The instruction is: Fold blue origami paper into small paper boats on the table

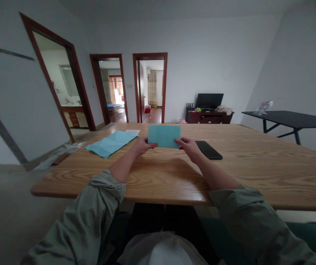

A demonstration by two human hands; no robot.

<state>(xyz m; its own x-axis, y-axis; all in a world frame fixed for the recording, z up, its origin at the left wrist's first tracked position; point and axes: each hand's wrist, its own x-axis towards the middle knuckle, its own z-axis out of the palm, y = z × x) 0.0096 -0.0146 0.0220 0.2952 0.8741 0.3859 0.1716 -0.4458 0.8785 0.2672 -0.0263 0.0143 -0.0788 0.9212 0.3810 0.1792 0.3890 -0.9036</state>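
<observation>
A light blue sheet of paper (164,135) is held up above the table, its broad face towards me. My left hand (143,145) pinches its lower left corner, thumb in front and fingers behind. At the lower right corner, my right hand (188,146) grips it the same way. To the left of my left hand lies a second blue paper (112,142), spread out with crossing fold creases. A black phone (209,149) rests on the table just right of my right hand. The fingers behind the held paper are mostly hidden.
The wooden table (163,180) spans the space before me, its front edge close to my lap. A small white printed slip (133,132) lies behind the creased paper. Farther off stand a black table (293,118) at right and a television (209,101) on a dark cabinet (208,117).
</observation>
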